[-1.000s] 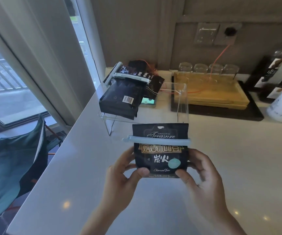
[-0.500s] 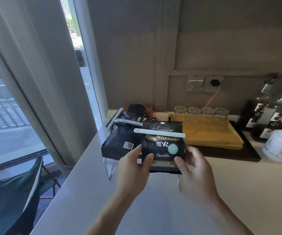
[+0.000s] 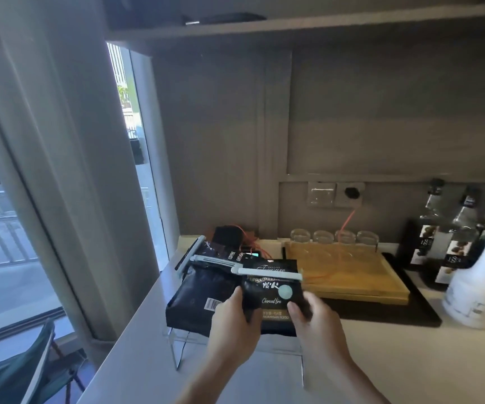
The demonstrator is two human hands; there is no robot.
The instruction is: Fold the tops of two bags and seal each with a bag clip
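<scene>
A small black coffee bag [image 3: 270, 293] with a pale blue clip [image 3: 267, 273] across its folded top is held over the clear acrylic stand [image 3: 177, 342]. My left hand [image 3: 232, 325] grips its lower left edge and my right hand [image 3: 314, 322] grips its lower right edge. Just to the left, a larger black bag [image 3: 200, 295] leans on the stand, with a white clip [image 3: 206, 260] shut across its top. Behind that one, a third dark bag [image 3: 220, 250] shows partly, with another white clip [image 3: 190, 252] at its left.
A yellow wooden tray [image 3: 349, 272] on a black mat [image 3: 410, 310] lies to the right, with several glasses [image 3: 334, 237] behind it. Dark bottles [image 3: 445, 237] and a white bottle [image 3: 477, 287] stand at far right. The counter's left edge drops beside a window and a green chair [image 3: 10, 371].
Both hands carried the clipped small bag away from me and up to the stand, beside the larger bag. The camera tilted upward, showing more wall and a shelf.
</scene>
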